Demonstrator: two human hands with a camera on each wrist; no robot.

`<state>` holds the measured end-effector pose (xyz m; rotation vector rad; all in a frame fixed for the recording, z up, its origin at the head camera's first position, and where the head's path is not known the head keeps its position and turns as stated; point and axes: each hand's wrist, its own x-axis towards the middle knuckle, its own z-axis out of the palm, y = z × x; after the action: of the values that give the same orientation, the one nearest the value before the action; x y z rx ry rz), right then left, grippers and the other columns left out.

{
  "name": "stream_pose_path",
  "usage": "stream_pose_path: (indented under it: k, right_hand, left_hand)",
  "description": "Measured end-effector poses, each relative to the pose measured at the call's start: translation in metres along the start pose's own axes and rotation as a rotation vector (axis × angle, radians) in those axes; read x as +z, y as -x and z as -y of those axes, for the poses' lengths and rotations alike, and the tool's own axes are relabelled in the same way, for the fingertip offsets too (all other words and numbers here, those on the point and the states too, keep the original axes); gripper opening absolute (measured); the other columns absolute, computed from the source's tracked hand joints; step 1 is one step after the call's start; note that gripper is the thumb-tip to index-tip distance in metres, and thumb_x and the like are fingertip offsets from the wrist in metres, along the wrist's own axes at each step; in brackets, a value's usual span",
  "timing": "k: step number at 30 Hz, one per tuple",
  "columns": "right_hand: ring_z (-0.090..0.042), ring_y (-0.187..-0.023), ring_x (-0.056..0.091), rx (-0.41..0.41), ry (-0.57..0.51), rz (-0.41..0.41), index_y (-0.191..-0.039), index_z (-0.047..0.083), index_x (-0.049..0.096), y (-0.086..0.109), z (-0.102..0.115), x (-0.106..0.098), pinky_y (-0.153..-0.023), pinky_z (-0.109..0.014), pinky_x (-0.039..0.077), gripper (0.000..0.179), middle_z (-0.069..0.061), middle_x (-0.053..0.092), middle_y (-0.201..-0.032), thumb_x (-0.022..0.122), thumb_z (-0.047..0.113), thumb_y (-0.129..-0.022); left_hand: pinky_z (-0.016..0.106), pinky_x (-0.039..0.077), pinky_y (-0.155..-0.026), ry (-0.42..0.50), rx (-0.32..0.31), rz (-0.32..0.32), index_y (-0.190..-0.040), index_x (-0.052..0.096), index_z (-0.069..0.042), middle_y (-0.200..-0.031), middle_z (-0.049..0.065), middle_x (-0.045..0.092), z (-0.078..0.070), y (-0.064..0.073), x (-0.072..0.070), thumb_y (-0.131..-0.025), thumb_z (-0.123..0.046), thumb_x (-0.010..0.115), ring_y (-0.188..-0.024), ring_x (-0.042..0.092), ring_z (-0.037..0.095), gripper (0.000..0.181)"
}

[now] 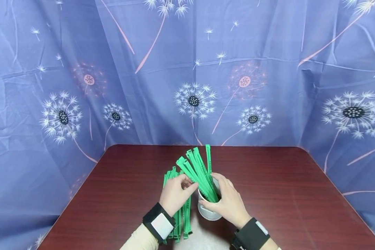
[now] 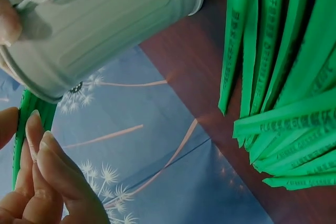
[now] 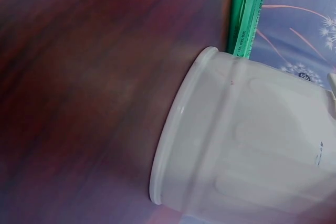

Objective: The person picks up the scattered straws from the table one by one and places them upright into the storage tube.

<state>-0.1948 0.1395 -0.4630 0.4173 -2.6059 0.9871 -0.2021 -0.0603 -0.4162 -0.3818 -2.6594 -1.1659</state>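
A two-handed filling step is apparently under way at a tabletop (image 1: 284, 194). The right hand (image 1: 230, 203) is gripping a pale pail (image 1: 210, 213), its thumb and fingers curving around the rim from the right. A bundle of green strips (image 1: 203, 175) is standing in the pail, leaning leftward, with one strip rising apart from the rest. The left hand (image 1: 175, 194) is pinching strips just outside the rim between thumb and fingers; how many it is holding cannot be told. Loose strips (image 1: 186, 220) are lying on the tabletop to the pail's left, beside and beneath that hand. The next move is probably calling for settling the pinched strips while the right hand is steadying the pail, the loose strips awaiting loading.
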Motion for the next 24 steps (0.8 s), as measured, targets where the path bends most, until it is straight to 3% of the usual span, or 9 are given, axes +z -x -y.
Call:
stream_pose_path:
  k: [8,14,17,21,24]
  right_hand:
    - [-0.024,-0.122,0.054,-0.011,0.01,-0.014,-0.143,0.021,0.045,-0.001,0.0,0.0,-0.086,-0.05,0.053,0.09,0.0,0.056,-0.138,0.083,0.057,-0.07]
    - [-0.024,-0.124,0.053,-0.002,-0.006,-0.001,-0.144,0.022,0.044,-0.001,0.001,0.002,-0.087,-0.051,0.053,0.091,0.0,0.055,-0.14,0.082,0.059,-0.071]
    - [-0.025,-0.124,0.053,0.009,-0.007,0.01,-0.144,0.021,0.044,-0.001,0.001,0.001,-0.087,-0.052,0.053,0.091,-0.001,0.055,-0.14,0.082,0.059,-0.071]
    - [-0.025,-0.125,0.053,0.014,-0.008,0.01,-0.144,0.021,0.044,-0.001,0.0,0.0,-0.088,-0.053,0.052,0.091,-0.001,0.055,-0.14,0.082,0.058,-0.07]
    - [-0.025,-0.126,0.053,0.014,-0.008,0.01,-0.144,0.022,0.044,-0.001,0.0,0.0,-0.089,-0.053,0.052,0.092,-0.001,0.055,-0.141,0.083,0.057,-0.069]
  left_hand:
    - [0.02,0.041,-0.053,-0.03,0.002,0.052,-0.086,0.071,-0.017,-0.071,-0.008,0.067,0.002,0.002,0.007,-0.087,-0.036,0.073,-0.061,0.052,0.001,0.02]
    - [0.025,0.05,-0.064,0.039,-0.069,0.168,-0.1,0.074,-0.015,-0.09,-0.004,0.072,0.025,0.002,0.001,-0.085,-0.05,0.072,-0.077,0.063,0.009,0.038]
    - [0.034,0.054,-0.072,-0.044,-0.121,0.193,-0.11,0.072,-0.01,-0.104,0.003,0.073,0.045,0.004,-0.005,-0.084,-0.048,0.075,-0.088,0.067,0.018,0.046]
    - [0.045,0.055,-0.084,-0.231,-0.166,0.156,-0.117,0.068,-0.003,-0.114,0.015,0.068,0.068,0.006,-0.011,-0.082,-0.033,0.08,-0.103,0.065,0.032,0.048]
    - [0.048,0.054,-0.086,-0.317,-0.199,0.141,-0.118,0.067,0.001,-0.114,0.021,0.065,0.078,0.008,-0.011,-0.079,-0.026,0.083,-0.104,0.063,0.038,0.051]
